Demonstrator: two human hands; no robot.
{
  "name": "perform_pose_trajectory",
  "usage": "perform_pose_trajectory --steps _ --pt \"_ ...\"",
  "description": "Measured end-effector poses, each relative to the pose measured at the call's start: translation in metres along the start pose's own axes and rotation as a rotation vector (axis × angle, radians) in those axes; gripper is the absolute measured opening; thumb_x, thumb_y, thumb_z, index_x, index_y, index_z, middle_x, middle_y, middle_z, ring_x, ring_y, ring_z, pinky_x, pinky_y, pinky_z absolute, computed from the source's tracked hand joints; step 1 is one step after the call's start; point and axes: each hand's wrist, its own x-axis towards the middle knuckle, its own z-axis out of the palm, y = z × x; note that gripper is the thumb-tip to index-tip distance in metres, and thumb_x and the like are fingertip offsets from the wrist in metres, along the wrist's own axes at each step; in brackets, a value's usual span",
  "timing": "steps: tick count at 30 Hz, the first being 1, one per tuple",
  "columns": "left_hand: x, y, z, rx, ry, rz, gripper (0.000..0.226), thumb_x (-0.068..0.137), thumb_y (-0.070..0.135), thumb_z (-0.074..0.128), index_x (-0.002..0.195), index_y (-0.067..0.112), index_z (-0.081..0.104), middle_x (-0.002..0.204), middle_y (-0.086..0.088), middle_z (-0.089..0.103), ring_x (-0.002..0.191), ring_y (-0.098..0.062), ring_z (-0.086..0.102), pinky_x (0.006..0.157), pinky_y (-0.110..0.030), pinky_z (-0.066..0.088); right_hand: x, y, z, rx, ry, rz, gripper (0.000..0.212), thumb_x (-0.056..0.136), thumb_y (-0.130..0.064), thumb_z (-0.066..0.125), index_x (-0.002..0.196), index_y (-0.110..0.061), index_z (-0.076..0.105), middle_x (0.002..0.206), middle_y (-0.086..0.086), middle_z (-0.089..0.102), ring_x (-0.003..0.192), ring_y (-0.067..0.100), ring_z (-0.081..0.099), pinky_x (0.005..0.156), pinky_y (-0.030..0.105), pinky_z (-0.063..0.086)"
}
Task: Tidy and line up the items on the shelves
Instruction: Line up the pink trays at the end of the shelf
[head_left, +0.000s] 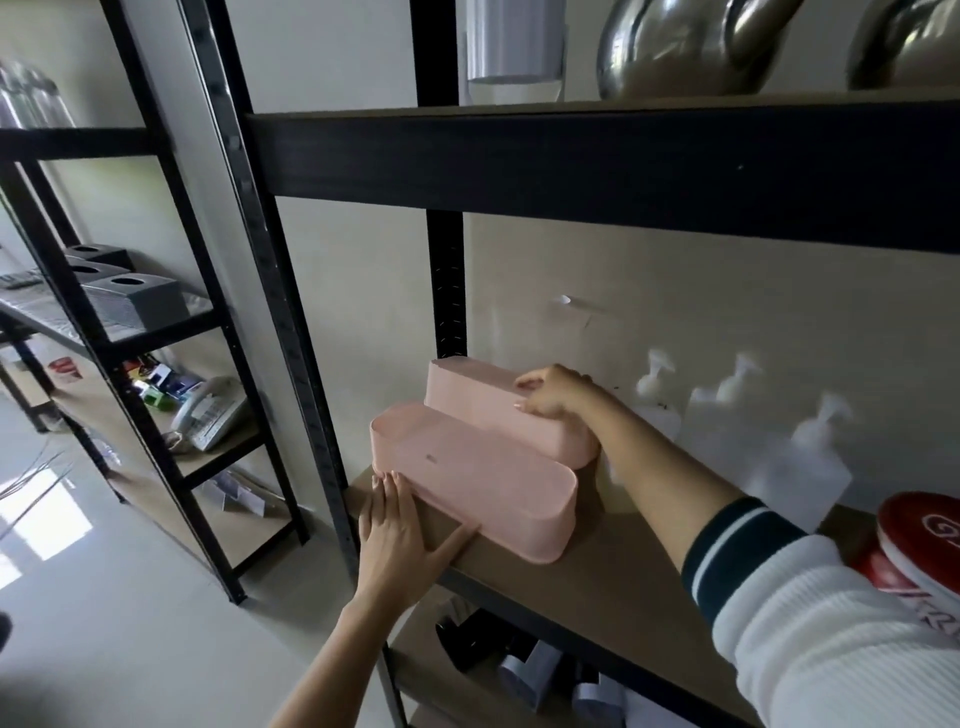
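Note:
Two long pink plastic boxes lie side by side at the left end of the brown shelf board (613, 587). The front pink box (483, 478) sits near the shelf's front edge. My left hand (402, 540) lies flat with straight fingers against its left front corner. The rear pink box (488, 410) stands closer to the wall. My right hand (553, 392) grips its top edge, fingers curled over the far side and thumb on the near face.
White pump bottles (727, 410) stand along the wall to the right, a red round tin (919, 540) at the far right. Steel kettles (691, 47) sit on the shelf above. Black upright posts (291, 332) frame the rack. A second rack on the left holds grey tissue boxes (135, 301) and a telephone (210, 415).

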Motion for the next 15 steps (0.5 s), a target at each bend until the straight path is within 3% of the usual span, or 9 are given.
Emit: perform_pose_trajectory --steps 5,10,12,14,15 --pt "-0.001 0.000 -0.001 -0.024 -0.010 -0.012 0.127 0.063 0.095 0.011 0.148 0.003 -0.010 0.158 -0.014 -0.008 0.146 -0.024 -0.013 0.119 -0.040 -0.004 -0.003 -0.010 -0.020 0.182 -0.083 -0.050 0.041 0.091 -0.027 0.061 0.130 -0.013 0.058 0.137 0.002 0.053 0.126 0.019 0.048 0.106 0.025 0.033" --pt "0.001 -0.001 0.000 -0.042 -0.018 -0.023 0.126 0.065 0.094 0.016 0.149 0.003 -0.009 0.158 -0.013 -0.008 0.146 -0.024 -0.013 0.119 -0.041 -0.004 0.002 -0.004 -0.015 0.431 -0.172 0.139 0.039 0.085 -0.044 0.061 0.113 -0.018 0.066 0.112 0.008 0.064 0.104 0.029 0.061 0.096 0.039 0.046" --pt "0.002 -0.001 0.000 -0.049 -0.019 -0.024 0.126 0.065 0.094 0.017 0.149 0.004 -0.008 0.158 -0.013 -0.007 0.146 -0.025 -0.011 0.119 -0.042 -0.003 0.006 0.000 -0.011 0.424 -0.200 0.156 0.032 0.089 -0.037 0.057 0.109 -0.014 0.066 0.106 0.010 0.064 0.094 0.029 0.062 0.083 0.037 0.051" --pt "0.002 0.000 0.000 -0.062 -0.011 -0.020 0.125 0.065 0.094 0.019 0.149 0.004 -0.007 0.159 -0.013 -0.005 0.146 -0.024 -0.010 0.119 -0.042 -0.002 0.009 0.002 -0.006 0.322 -0.184 0.139 0.022 0.092 -0.020 0.051 0.103 -0.008 0.065 0.102 0.011 0.062 0.084 0.027 0.060 0.064 0.028 0.046" --pt "0.002 0.000 -0.001 -0.064 -0.006 -0.017 0.125 0.065 0.094 0.019 0.149 0.005 -0.006 0.159 -0.013 -0.005 0.146 -0.024 -0.010 0.119 -0.042 -0.002 0.009 0.001 -0.003 0.246 -0.170 0.133 0.025 0.093 -0.019 0.048 0.107 -0.006 0.064 0.106 0.011 0.062 0.087 0.027 0.060 0.063 0.027 0.044"
